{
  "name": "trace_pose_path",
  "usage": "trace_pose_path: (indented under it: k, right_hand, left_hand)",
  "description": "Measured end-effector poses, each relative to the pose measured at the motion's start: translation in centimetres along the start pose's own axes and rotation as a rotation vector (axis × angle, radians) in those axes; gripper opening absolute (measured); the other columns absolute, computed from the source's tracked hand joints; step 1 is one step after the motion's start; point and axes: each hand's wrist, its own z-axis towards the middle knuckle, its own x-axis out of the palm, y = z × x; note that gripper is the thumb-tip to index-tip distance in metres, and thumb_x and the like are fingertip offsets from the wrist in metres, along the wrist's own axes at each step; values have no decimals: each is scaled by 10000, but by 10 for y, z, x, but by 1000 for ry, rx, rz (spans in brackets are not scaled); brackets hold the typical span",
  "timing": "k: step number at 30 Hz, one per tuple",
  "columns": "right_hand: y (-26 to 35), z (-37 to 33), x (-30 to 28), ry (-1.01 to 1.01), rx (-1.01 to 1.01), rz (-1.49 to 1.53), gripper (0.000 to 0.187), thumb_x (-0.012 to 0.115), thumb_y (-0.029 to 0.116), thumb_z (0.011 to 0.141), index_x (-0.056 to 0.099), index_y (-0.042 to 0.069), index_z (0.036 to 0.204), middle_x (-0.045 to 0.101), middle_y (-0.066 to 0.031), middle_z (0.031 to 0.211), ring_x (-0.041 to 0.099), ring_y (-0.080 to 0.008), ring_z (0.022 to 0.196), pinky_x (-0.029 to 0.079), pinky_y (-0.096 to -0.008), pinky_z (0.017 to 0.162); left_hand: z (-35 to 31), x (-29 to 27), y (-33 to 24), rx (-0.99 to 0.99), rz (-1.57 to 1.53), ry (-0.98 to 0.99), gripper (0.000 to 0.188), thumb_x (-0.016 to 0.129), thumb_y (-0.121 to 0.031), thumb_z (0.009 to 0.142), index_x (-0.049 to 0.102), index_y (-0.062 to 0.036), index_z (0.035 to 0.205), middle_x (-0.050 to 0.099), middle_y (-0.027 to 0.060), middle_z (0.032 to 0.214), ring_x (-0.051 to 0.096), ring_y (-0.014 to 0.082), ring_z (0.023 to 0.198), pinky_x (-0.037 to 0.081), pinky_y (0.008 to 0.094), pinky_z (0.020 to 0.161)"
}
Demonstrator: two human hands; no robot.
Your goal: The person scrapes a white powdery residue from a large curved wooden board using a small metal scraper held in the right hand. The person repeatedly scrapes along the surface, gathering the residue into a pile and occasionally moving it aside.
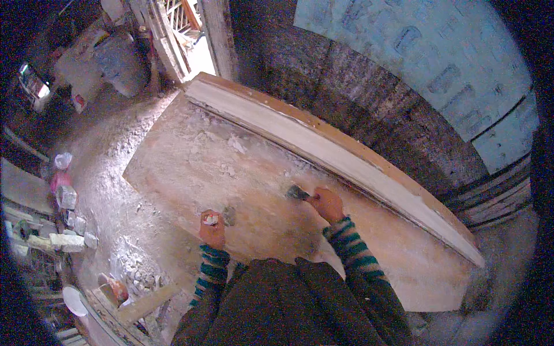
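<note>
My right hand (329, 205) is closed round the handle of a putty knife (296, 192). Its dark, flat blade points left, just above a plaster-smeared wooden board (259, 230). My left hand (213, 232) is closed, with a small whitish piece (210, 219) showing at the fingers. A grey, blade-like patch (229, 215) lies right beside it; whether it belongs to the held thing I cannot tell. Beyond both hands, a long white plaster moulding (340, 155) with a brown wooden back runs along the board's far edge. White crumbs (236, 144) are scattered on the board.
White dust covers the floor (107, 173) at left. Rubble (135, 265), an orange-white container (113, 288) and a wooden plank (151, 303) lie at lower left, with several white blocks (68, 242) farther left. A bright doorway (196, 52) opens at the back; a blue wall (427, 69) rises at right.
</note>
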Motion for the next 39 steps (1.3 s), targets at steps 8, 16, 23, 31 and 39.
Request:
trace_pose_path:
  k: [8,16,23,31,39]
  right_hand:
    - [-36,-53,-3,-4,207,32,273,639,336,739,592,67,747,603,-140,716,592,-329,697,458,-419,601]
    - [27,43,19,4,231,142,291,626,345,749,599,59,795,625,-144,770,603,-342,738,459,-441,631]
    - [-35,-18,-20,-43,141,41,281,675,341,725,587,76,751,605,-119,697,585,-309,646,433,-417,559]
    - [-37,-18,17,-89,127,44,272,659,327,736,576,69,758,619,-132,725,598,-318,689,450,-424,587]
    - [-9,39,21,-48,16,214,286,659,322,732,565,59,792,613,-132,713,589,-328,691,444,-426,596]
  left_hand:
    - [-7,-1,9,-38,93,-1,238,593,11,785,480,-55,984,520,25,848,529,127,723,462,253,653]
    - [-2,3,-13,-29,84,-17,207,608,-27,777,495,-60,948,532,22,798,524,109,725,459,256,638]
    - [-5,-1,5,9,64,-41,189,599,-35,795,488,-44,948,539,25,792,529,109,704,456,250,621]
    - [-4,1,6,9,186,-64,203,608,-45,794,492,-49,961,564,32,811,541,97,680,455,239,611]
    - [1,-2,7,-70,65,-24,169,602,-39,783,504,-84,913,538,19,827,528,95,736,458,237,615]
